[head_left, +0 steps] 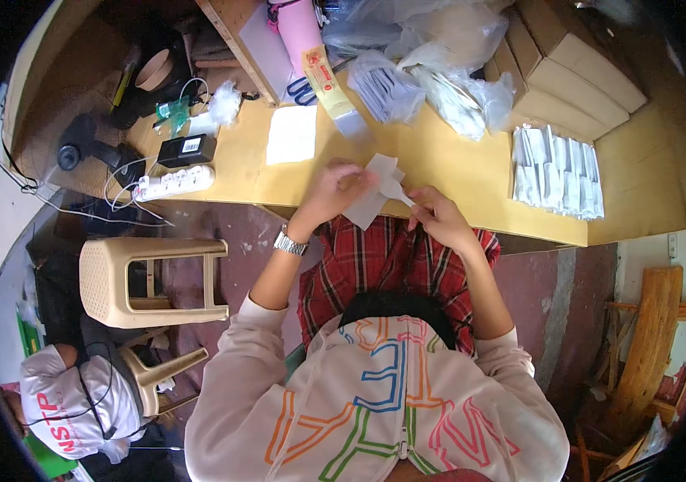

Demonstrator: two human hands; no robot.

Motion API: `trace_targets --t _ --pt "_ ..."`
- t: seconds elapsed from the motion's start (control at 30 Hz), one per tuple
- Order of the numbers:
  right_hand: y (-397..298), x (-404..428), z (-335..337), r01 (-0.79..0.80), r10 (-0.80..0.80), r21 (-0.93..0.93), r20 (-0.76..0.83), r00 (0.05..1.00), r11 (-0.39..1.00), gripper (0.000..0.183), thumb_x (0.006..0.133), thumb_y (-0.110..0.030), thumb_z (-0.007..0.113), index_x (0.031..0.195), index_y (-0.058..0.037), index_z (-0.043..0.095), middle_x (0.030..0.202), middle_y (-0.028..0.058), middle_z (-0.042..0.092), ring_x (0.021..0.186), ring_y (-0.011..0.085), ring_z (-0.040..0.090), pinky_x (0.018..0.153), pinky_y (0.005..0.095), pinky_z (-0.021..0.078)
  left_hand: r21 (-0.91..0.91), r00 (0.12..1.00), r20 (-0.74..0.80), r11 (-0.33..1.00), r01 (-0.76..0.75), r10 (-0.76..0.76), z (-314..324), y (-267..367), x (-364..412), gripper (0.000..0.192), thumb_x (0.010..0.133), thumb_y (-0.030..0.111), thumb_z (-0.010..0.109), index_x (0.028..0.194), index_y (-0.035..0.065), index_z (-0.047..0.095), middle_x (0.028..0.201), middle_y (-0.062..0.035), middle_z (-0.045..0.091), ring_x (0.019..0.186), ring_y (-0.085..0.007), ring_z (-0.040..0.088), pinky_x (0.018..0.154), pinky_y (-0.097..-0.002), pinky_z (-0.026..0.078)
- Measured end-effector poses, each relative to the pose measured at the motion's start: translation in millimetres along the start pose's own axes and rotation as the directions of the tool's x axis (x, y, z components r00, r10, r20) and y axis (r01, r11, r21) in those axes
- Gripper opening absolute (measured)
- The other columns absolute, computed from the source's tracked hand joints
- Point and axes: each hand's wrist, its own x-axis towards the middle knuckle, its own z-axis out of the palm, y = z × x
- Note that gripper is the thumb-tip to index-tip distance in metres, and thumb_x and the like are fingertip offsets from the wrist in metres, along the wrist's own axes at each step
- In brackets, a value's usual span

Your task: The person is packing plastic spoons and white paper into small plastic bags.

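Note:
Just above my lap, at the front edge of the table, a piece of thin white paper (364,209) is between my hands. My left hand (340,188), with a metal watch on the wrist, pinches it near the folded upper part; the fingertips are slightly blurred. A narrow white strip (402,195) reaches from the paper to my right hand (439,218), which grips its end between thumb and fingers. Whether the strip is part of the paper or a separate piece, I cannot tell. Beyond my left hand, a white sheet (291,135) lies flat on the table.
Rows of slim white packets (557,173) lie at right, before cardboard boxes (577,78). Farther back are a yellow packaging strip (329,84), blue-handled scissors (301,90) and a plastic bag of papers (386,87). At left are a power strip (175,183), fan (78,150), stool (99,282) and another person (78,397).

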Motion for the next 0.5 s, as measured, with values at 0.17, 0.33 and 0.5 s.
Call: trace_targets --t 0.17,0.33,0.5 --pt "-11.9 9.6 0.1 -0.015 0.022 -0.133 0.047 0.999 0.991 0.020 0.089 -0.004 0.049 0.107 0.0045 0.050 0.073 0.0060 0.059 0.066 0.0120 0.056 0.060 0.0240 0.0428 -0.056 0.987 -0.098 0.991 0.124 -0.129 11.4 -37.5 3.2 0.025 0.081 0.020 0.065 0.095 -0.0011 0.060 0.082 -0.0096 0.061 0.082 -0.0185 0.059 0.071 -0.0285 0.047" --pt "0.4 17.2 4.6 0.008 -0.011 -0.115 -0.025 1.000 0.993 0.015 0.082 -0.003 0.054 0.094 0.0059 0.056 0.081 0.0159 0.060 0.070 0.0230 0.060 0.065 0.0355 0.0466 -0.189 0.959 -0.158 0.960 0.206 -0.237 18.6 -34.2 8.3 0.047 0.076 0.032 0.070 0.102 -0.0046 0.055 0.082 -0.0146 0.062 0.077 -0.0235 0.061 0.067 -0.0308 0.048" --pt "-6.4 19.6 7.5 0.051 -0.065 -0.214 -0.059 0.996 0.976 0.016 0.082 -0.005 0.057 0.095 0.0033 0.057 0.085 0.0162 0.060 0.075 0.0230 0.059 0.068 0.0341 0.0457 -0.026 0.962 0.048 0.962 0.272 -0.270 12.1 -27.2 11.1 0.058 0.071 0.039 0.073 0.105 -0.0042 0.056 0.088 -0.0146 0.062 0.075 -0.0252 0.062 0.068 -0.0319 0.049"
